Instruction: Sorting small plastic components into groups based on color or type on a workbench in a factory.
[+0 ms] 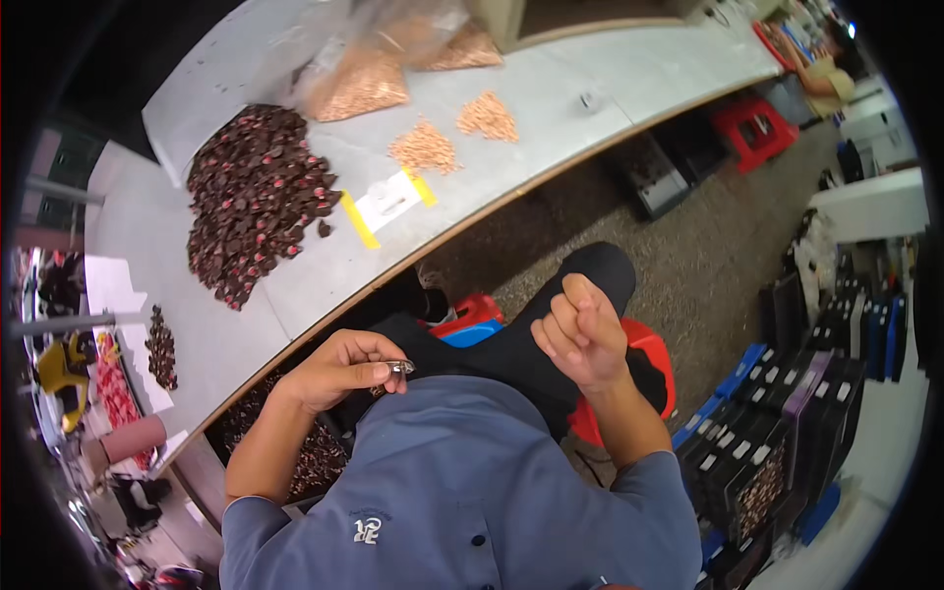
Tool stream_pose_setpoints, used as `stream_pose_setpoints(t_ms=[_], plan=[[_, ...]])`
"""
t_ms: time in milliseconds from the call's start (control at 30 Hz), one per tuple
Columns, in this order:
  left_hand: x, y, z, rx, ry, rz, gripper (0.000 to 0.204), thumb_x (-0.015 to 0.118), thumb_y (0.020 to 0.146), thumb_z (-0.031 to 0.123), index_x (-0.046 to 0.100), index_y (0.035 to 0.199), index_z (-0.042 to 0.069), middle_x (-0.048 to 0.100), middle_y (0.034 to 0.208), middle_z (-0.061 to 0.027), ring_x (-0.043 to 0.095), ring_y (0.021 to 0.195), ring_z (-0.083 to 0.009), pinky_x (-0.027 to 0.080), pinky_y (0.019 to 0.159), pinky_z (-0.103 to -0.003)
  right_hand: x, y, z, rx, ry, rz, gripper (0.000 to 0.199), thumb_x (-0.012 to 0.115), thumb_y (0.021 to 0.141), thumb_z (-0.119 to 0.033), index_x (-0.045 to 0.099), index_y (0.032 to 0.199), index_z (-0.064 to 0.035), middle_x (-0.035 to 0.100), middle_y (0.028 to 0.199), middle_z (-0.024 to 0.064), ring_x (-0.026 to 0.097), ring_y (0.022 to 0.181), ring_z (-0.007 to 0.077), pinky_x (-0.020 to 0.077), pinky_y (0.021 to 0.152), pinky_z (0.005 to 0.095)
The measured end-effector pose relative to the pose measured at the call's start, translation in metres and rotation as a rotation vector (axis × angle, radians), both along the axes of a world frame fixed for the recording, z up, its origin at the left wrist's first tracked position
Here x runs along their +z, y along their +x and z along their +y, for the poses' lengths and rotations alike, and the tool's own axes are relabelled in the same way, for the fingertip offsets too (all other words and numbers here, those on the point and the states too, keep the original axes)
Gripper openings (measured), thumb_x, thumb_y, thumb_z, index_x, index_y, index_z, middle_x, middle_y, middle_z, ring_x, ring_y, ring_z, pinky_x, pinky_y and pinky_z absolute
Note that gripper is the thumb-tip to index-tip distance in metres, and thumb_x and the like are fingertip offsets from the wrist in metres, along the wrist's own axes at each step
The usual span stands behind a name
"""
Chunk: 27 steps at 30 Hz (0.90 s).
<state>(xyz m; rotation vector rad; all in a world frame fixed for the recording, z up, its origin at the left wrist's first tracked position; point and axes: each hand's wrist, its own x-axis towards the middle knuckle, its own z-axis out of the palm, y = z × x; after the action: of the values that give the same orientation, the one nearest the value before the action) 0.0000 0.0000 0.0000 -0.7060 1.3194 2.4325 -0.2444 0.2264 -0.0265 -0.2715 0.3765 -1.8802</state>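
Between the thumb and fingers of my left hand (349, 372) is a small shiny metal piece (401, 367), held over my lap near the table edge. Its exact kind is too small to tell. My right hand (582, 334) is raised over my right thigh, fingers curled into a fist; whatever they may hold is hidden. On the grey table (324, 285) ahead lies a large heap of dark pieces with red bits (256, 197). Two small piles of light copper-coloured pieces, a nearer pile (425, 147) and a farther pile (488, 117), lie beyond a white sheet (389, 202) edged with yellow tape.
Clear plastic bags (359, 88) of copper-coloured pieces stand at the back. A smaller dark pile (160, 349) lies at the far left. Below the table edge is a bin of dark pieces (315, 457). A red stool (654, 359) is under me; stacked black boxes (747, 433) stand right.
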Motion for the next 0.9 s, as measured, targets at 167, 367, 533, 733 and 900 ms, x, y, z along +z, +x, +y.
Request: stream_pose_setpoints(t_ms=[167,367,533,733,900], plan=[[0.02,0.038,0.011,0.285,-0.023,0.181,0.036,0.072,0.088,0.027,0.065,0.107,-0.002,0.07,0.094,-0.0133,0.066,0.082,-0.0155,0.049,0.072,-0.026,0.027,0.024,-0.017,-0.098,0.159,0.327,0.024,0.057,0.098,-0.018,0.039,0.083,-0.0146,0.04,0.057,-0.0041,0.041,0.048,0.0086,0.0354,0.05,0.0267],[0.026,0.098,-0.029,0.858,-0.38,0.285,0.028,0.066,0.093,0.02,0.063,0.108,-0.003,0.068,0.089,-0.008,0.064,0.087,-0.0152,0.049,0.082,-0.028,0.011,0.01,-0.033,-0.096,0.024,0.389,0.035,0.044,0.105,-0.034,0.04,0.078,-0.0127,0.034,0.05,-0.0036,0.03,0.036,0.0084,0.0304,0.045,0.0232],[0.061,0.203,-0.087,1.259,-1.047,-0.251,0.031,0.068,0.092,0.019,0.063,0.114,-0.001,0.067,0.092,-0.0036,0.062,0.082,-0.0099,0.05,0.072,-0.025,0.025,0.014,-0.061,-0.033,-0.006,0.435,0.031,0.048,0.104,-0.022,0.036,0.076,-0.012,0.031,0.056,-0.0018,0.028,0.043,0.0087,0.0285,0.048,0.0244],[0.031,0.315,-0.241,1.253,-1.601,-0.766,0.036,0.071,0.083,0.028,0.069,0.105,0.0,0.071,0.092,-0.0124,0.067,0.085,-0.0233,0.052,0.081,-0.037,0.035,0.031,-0.066,-0.022,0.021,0.511,0.029,0.057,0.097,-0.017,0.035,0.078,-0.0121,0.035,0.062,0.0004,0.035,0.049,0.0107,0.0321,0.053,0.0256],[-0.016,0.373,-0.306,1.118,-1.625,-0.917,0.049,0.072,0.076,0.036,0.067,0.114,0.007,0.069,0.106,-0.014,0.064,0.103,-0.0312,0.048,0.095,-0.042,0.019,0.032,-0.069,0.012,0.051,0.54,0.029,0.056,0.099,-0.019,0.035,0.079,-0.0119,0.036,0.064,0.0004,0.038,0.051,0.0108,0.0346,0.056,0.0255]])
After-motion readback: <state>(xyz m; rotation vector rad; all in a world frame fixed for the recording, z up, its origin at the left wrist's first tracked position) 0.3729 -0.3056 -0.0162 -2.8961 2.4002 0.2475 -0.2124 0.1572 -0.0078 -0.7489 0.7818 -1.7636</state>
